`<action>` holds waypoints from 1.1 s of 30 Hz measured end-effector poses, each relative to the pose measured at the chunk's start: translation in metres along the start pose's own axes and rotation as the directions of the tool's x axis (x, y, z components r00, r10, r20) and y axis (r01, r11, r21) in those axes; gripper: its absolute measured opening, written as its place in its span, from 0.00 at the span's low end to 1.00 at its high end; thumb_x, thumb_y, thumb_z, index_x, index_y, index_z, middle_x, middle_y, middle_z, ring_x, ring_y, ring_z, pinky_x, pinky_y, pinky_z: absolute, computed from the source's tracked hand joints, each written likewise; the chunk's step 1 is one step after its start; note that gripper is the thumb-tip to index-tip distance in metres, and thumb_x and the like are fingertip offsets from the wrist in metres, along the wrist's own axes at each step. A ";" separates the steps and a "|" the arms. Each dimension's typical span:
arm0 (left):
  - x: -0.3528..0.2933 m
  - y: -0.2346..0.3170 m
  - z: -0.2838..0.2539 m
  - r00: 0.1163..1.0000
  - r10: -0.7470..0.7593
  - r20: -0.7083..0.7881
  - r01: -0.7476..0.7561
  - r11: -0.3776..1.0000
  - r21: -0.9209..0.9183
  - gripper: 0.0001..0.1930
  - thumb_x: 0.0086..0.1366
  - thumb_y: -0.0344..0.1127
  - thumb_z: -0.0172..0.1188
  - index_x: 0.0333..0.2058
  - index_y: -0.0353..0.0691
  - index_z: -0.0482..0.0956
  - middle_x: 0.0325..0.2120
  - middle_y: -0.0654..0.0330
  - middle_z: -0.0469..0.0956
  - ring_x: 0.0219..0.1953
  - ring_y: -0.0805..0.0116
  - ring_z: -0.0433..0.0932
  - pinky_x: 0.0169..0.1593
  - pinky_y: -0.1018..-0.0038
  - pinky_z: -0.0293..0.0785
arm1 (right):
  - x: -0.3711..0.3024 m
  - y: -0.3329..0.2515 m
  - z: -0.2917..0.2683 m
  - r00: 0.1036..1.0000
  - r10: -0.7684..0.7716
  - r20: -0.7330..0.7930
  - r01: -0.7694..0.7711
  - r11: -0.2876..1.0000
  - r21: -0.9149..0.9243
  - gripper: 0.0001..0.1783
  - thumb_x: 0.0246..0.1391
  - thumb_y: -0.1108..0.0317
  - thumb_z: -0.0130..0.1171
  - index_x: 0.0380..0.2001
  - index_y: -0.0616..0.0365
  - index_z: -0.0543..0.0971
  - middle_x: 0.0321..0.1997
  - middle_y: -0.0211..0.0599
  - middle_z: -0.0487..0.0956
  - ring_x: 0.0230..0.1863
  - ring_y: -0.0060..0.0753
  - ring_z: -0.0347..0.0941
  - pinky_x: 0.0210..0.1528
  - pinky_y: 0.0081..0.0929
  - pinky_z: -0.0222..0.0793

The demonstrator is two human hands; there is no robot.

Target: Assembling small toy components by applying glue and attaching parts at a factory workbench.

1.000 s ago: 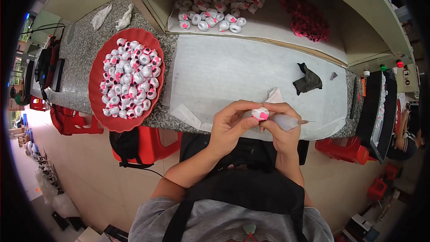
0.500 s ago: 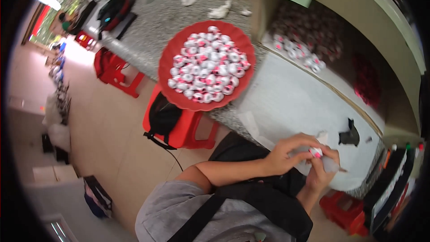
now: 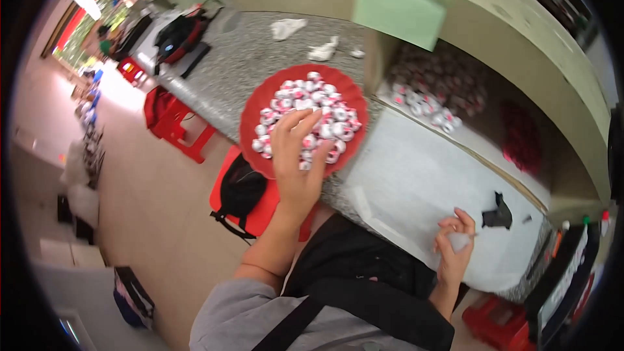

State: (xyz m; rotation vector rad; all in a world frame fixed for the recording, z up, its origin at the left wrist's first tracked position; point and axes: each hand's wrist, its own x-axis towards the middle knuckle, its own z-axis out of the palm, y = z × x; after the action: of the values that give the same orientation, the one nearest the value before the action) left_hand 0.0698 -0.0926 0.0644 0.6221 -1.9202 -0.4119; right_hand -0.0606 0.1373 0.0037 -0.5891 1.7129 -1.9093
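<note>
My left hand (image 3: pixel 298 156) reaches over a red scalloped plate (image 3: pixel 252 123), fingers apart and curved above the pile. On the plate lie many small white ball-shaped pieces with pink and dark marks (image 3: pixel 341 117). Between thumb and fingers, pieces of the pile show; I see none clearly gripped. At the right, my right hand (image 3: pixel 452 250) hovers over the white-covered worktop (image 3: pixel 403 169). Its bent fingers hold a small whitish translucent piece (image 3: pixel 459 242) whose kind I cannot make out. A torn black scrap (image 3: pixel 497 213) lies just beyond that hand.
A shelf compartment behind the worktop holds more white-and-pink balls (image 3: pixel 426 107) and a dark pink heap (image 3: pixel 522 140). Crumpled white scraps (image 3: pixel 323 49) lie on the grey speckled counter (image 3: pixel 253 58). A red stool (image 3: pixel 224 205) bearing a black bag (image 3: pixel 242 188) stands below the plate.
My hands were together at the right around a white-and-pink ball. The left has moved away to the plate; the right stays near the black scrap with the translucent piece.
</note>
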 end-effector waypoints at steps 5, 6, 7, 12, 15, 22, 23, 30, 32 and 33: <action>0.023 0.039 0.080 0.897 0.149 0.417 0.010 0.935 -0.354 0.07 0.50 0.24 0.50 0.29 0.36 0.74 0.18 0.60 0.72 0.23 0.74 0.70 0.28 0.82 0.63 | -0.001 -0.003 -0.010 0.999 -0.022 -0.023 0.026 0.980 0.195 0.22 0.34 0.82 0.45 0.37 0.59 0.55 0.38 0.40 0.62 0.20 0.20 0.60 0.17 0.12 0.56; 0.030 0.049 0.103 0.855 0.110 0.507 0.093 0.929 -0.358 0.07 0.50 0.26 0.50 0.29 0.36 0.74 0.18 0.59 0.72 0.23 0.73 0.71 0.27 0.81 0.64 | -0.001 -0.002 -0.017 0.998 -0.027 -0.065 0.038 0.983 0.180 0.22 0.34 0.82 0.45 0.37 0.59 0.55 0.38 0.40 0.62 0.20 0.20 0.60 0.17 0.12 0.56; 0.037 0.059 0.125 0.800 0.072 0.595 0.175 0.922 -0.346 0.07 0.51 0.27 0.50 0.29 0.36 0.73 0.19 0.59 0.73 0.23 0.72 0.71 0.27 0.80 0.64 | -0.004 -0.001 -0.023 0.999 -0.027 -0.034 0.032 0.986 0.163 0.19 0.35 0.80 0.44 0.35 0.58 0.56 0.38 0.41 0.61 0.21 0.22 0.60 0.15 0.13 0.56; 0.037 0.052 0.254 0.713 0.196 0.673 -0.143 0.981 -0.134 0.08 0.49 0.33 0.51 0.30 0.40 0.74 0.26 0.57 0.74 0.30 0.63 0.72 0.33 0.70 0.66 | -0.015 -0.001 -0.033 1.000 -0.013 0.016 0.009 0.973 0.231 0.14 0.38 0.78 0.44 0.32 0.59 0.58 0.38 0.44 0.61 0.25 0.27 0.64 0.18 0.17 0.61; 0.026 0.048 0.294 0.675 0.726 0.135 -0.738 0.669 0.091 0.10 0.44 0.33 0.50 0.27 0.40 0.73 0.21 0.57 0.71 0.26 0.61 0.72 0.32 0.68 0.69 | -0.022 -0.004 -0.045 1.000 0.004 -0.009 -0.001 0.960 0.281 0.13 0.39 0.78 0.45 0.31 0.59 0.59 0.38 0.45 0.61 0.28 0.28 0.64 0.21 0.20 0.63; 0.026 0.042 0.296 0.556 0.724 0.408 -0.705 0.671 -0.230 0.07 0.46 0.26 0.48 0.25 0.40 0.72 0.22 0.56 0.71 0.25 0.64 0.72 0.28 0.73 0.70 | -0.022 -0.009 -0.058 0.998 0.055 -0.031 -0.039 0.928 0.370 0.14 0.39 0.79 0.45 0.34 0.61 0.60 0.39 0.45 0.61 0.29 0.32 0.65 0.23 0.23 0.65; 0.030 0.047 0.287 0.539 0.690 0.483 -0.664 0.701 -0.261 0.09 0.47 0.26 0.49 0.29 0.39 0.72 0.25 0.55 0.71 0.26 0.64 0.73 0.29 0.75 0.69 | -0.023 -0.007 -0.059 0.999 0.038 -0.009 -0.031 0.925 0.379 0.16 0.39 0.78 0.45 0.36 0.61 0.61 0.41 0.46 0.60 0.32 0.35 0.66 0.25 0.25 0.67; -0.006 0.102 0.178 0.536 0.141 0.832 0.756 0.358 -0.548 0.11 0.55 0.30 0.47 0.37 0.33 0.69 0.33 0.57 0.71 0.33 0.69 0.72 0.38 0.79 0.67 | -0.022 -0.014 -0.064 0.981 -0.083 -0.177 0.132 0.948 0.291 0.20 0.39 0.73 0.47 0.40 0.66 0.64 0.43 0.43 0.59 0.36 0.41 0.66 0.27 0.29 0.70; -0.028 0.098 0.156 0.388 0.117 0.914 0.921 -0.007 -0.390 0.11 0.55 0.29 0.47 0.38 0.33 0.67 0.34 0.56 0.71 0.34 0.67 0.72 0.39 0.78 0.67 | -0.023 -0.017 -0.065 0.973 -0.105 -0.208 0.156 0.956 0.247 0.20 0.40 0.73 0.47 0.41 0.68 0.65 0.40 0.41 0.60 0.35 0.39 0.67 0.24 0.28 0.69; -0.038 0.095 0.148 0.381 0.105 0.918 0.924 -0.055 -0.377 0.11 0.55 0.29 0.47 0.38 0.33 0.68 0.34 0.56 0.71 0.34 0.67 0.72 0.39 0.78 0.67 | -0.024 -0.017 -0.068 0.959 -0.106 -0.264 0.165 0.963 0.213 0.19 0.41 0.73 0.48 0.40 0.67 0.64 0.39 0.40 0.61 0.34 0.37 0.67 0.23 0.26 0.69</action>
State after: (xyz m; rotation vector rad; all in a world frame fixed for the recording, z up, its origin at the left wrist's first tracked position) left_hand -0.0747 0.0077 0.0267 0.1471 -1.3654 -2.7130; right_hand -0.0850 0.2062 0.0129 -0.3981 1.5935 -2.3286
